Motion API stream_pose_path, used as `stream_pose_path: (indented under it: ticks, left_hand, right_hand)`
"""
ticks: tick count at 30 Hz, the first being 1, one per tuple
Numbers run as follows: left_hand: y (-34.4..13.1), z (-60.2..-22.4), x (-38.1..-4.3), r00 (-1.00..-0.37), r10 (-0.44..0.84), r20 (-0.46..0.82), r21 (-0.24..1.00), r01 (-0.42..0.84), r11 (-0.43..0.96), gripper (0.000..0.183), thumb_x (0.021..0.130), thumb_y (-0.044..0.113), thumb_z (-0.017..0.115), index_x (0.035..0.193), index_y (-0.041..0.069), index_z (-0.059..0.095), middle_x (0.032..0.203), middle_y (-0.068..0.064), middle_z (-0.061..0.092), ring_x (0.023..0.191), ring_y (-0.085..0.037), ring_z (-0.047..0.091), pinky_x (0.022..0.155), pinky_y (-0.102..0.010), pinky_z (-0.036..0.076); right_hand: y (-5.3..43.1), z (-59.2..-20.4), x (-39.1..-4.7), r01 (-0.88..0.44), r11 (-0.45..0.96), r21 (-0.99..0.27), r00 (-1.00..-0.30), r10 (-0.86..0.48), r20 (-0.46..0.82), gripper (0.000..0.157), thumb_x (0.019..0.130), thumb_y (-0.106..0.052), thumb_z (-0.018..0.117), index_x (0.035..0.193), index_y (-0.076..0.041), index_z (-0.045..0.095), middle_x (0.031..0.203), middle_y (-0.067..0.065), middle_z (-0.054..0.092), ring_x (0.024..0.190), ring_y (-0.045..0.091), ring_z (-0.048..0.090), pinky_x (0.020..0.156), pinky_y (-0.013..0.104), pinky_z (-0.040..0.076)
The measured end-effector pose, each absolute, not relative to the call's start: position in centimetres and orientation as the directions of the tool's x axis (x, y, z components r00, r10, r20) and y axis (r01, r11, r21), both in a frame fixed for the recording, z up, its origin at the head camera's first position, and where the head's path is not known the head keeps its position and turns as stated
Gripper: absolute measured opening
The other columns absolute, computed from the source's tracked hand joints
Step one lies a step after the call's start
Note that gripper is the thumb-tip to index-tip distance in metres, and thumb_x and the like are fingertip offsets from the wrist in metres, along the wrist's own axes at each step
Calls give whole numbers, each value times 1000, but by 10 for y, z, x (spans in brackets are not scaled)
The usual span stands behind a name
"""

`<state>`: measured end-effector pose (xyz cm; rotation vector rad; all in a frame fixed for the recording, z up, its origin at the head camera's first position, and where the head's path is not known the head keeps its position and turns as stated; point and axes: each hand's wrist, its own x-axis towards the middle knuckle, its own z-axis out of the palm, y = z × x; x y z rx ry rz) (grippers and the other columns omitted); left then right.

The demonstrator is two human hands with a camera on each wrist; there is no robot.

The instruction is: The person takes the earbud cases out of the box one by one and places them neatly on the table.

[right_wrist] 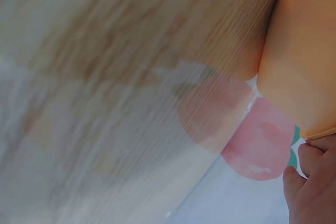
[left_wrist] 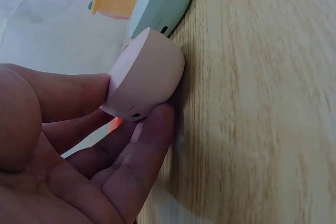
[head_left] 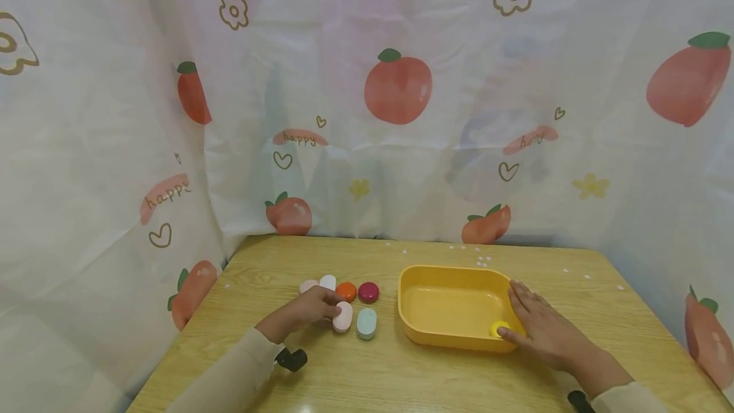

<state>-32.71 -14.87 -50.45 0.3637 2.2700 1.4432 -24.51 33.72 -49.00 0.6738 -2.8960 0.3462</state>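
Observation:
My left hand (head_left: 305, 312) pinches a pale pink earbud case (head_left: 343, 317) at one end. The left wrist view shows the thumb on its flat face, a finger under its rounded side and a small dark port slot near that finger. Close beside it lies a mint green earbud case (head_left: 367, 323). My right hand (head_left: 545, 330) rests on the right wall of a yellow plastic tray (head_left: 421, 337), its thumb at the rim. Inside the tray, in the near right corner, a small yellow round case (head_left: 499, 328) is partly hidden by that thumb.
Behind the left hand lie an orange case (head_left: 346, 292), a magenta case (head_left: 369, 292), a white case (head_left: 327, 282) and another pale pink case (head_left: 308, 285), partly covered. Small white specks dot the wooden table (head_left: 355, 381). A printed curtain (head_left: 344, 177) hangs around its back and sides.

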Motion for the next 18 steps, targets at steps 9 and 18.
stream_pose_path:
  ticks: [9, 18]
  left_hand:
    - [-146, -505, -325, -885, 423, -195, 893, 19, 450, 27, 92, 2, 65, 118, -6, 65, 107, -10, 65, 89, -19, 61, 78, -37, 57]
    - [-144, -506, -324, -888, 417, -192, 904, 6, 427, 26, 91, 0, 65, 116, -9, 65, 102, -9, 66, 90, -19, 63, 77, -36, 57]
  right_hand:
    - [337, -489, -245, -446, 873, -199, -891, -412, 192, 83, 98, -50, 51, 146, 14, 26, 155, 28, 17, 141, 45, 17, 116, 33, -8]
    - [337, -491, -244, -438, 878, -194, -895, -407, 181, 84, 99, -52, 49, 147, 13, 25, 155, 28, 17, 141, 44, 17, 111, 22, -15]
